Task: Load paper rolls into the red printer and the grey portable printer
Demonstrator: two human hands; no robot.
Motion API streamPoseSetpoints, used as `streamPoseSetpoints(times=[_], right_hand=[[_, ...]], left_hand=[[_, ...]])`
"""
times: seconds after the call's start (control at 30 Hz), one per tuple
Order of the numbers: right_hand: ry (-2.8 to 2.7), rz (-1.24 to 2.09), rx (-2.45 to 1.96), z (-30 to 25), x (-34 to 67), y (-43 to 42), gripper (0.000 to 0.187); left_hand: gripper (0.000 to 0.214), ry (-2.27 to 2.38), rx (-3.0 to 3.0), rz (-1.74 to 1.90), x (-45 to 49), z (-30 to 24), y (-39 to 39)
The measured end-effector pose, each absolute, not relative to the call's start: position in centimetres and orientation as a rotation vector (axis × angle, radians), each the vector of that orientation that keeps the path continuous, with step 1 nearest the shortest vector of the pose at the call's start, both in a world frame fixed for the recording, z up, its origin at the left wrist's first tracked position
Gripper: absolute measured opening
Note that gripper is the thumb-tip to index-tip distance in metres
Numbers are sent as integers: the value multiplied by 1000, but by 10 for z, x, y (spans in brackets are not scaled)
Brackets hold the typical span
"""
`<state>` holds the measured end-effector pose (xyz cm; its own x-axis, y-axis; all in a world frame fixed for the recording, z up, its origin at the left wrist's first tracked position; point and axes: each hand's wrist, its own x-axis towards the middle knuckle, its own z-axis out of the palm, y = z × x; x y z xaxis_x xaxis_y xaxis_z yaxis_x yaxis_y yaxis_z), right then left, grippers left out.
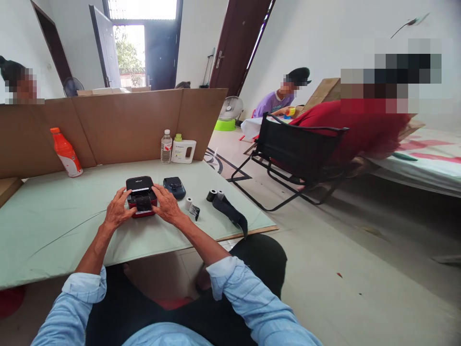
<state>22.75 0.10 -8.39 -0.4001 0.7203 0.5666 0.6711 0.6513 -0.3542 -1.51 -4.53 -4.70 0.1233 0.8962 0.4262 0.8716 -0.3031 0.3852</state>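
Observation:
A small red and black box-shaped device (pixel 140 194) with its lid raised sits on the pale green table (pixel 54 226). My left hand (pixel 117 209) grips its left side with curled fingers. My right hand (pixel 165 204) grips its right side, thumb near the dark part in its open middle. A blue-black similar device (pixel 175 187) lies just right of it. Small paper rolls (pixel 188 202) and a black roll (pixel 211 194) lie further right, beside a dark strip (pixel 230 214) that hangs over the table edge.
An orange bottle (pixel 66 153), a clear water bottle (pixel 166 146) and a white jug (pixel 183 150) stand along a cardboard screen (pixel 118 122) at the table's back. A black folding chair (pixel 295 154) stands to the right. Other people sit behind the screen and at the right.

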Motion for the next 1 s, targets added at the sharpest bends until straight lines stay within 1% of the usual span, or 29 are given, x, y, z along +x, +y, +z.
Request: streamPoseSetpoints(times=[0.13, 0.43, 0.53, 0.6, 0.73, 0.83, 0.93, 1.0], right_hand=[[-2163, 77, -1091, -84, 227, 1, 71], [-2133, 138, -1096, -89, 228, 8, 65], [-2116, 184, -1065, -92, 225, 9, 68], [-2086, 224, -1050, -98, 220, 7, 77], [-1979, 374, -1104, -116, 210, 1, 100], [-1929, 485, -1097, -128, 207, -5, 99], [-1934, 507, -1097, -134, 208, -9, 96], [-1938, 493, -1109, -135, 209, -10, 95]], left_hand=[[71, 1865, 2298, 943, -14, -49, -45], [65, 1855, 2279, 942, -13, -52, -37], [66, 1826, 2267, 968, -14, -56, -34], [68, 1779, 2273, 1006, -16, -60, -32], [79, 1697, 2236, 1024, -17, -66, -30], [94, 1683, 2156, 1041, -11, -70, -31], [111, 1704, 2067, 1084, -3, -75, -33], [112, 1711, 2032, 1119, 0, -78, -33]])
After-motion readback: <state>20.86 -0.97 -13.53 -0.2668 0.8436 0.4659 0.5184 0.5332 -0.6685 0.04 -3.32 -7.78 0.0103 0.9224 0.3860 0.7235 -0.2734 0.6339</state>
